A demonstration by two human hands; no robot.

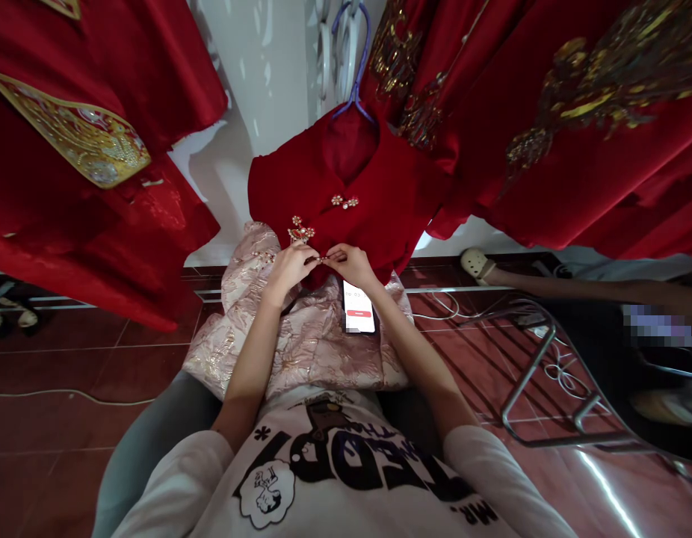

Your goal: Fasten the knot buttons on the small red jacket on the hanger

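A red garment (301, 179) hangs from a purple hanger (358, 75), its lower part reaching my lap. Jewelled clasps (344, 202) and a beaded ornament (300, 231) decorate its front. My left hand (294, 266) and my right hand (350, 263) meet at the lower front, fingertips pinched round a small jewelled clasp (322, 260) between them. Pink brocade fabric (312, 344) is spread over my lap under the garment. On it, just below my right hand, lies a phone (358, 308) with a lit screen.
More red garments hang at the left (172, 179) and right (604, 164). At the right, another person's leg (548, 281) stretches out near a metal-framed chair (542, 373). White cables (567, 373) trail over the tiled floor (54, 418). A white wall (256, 75) stands behind.
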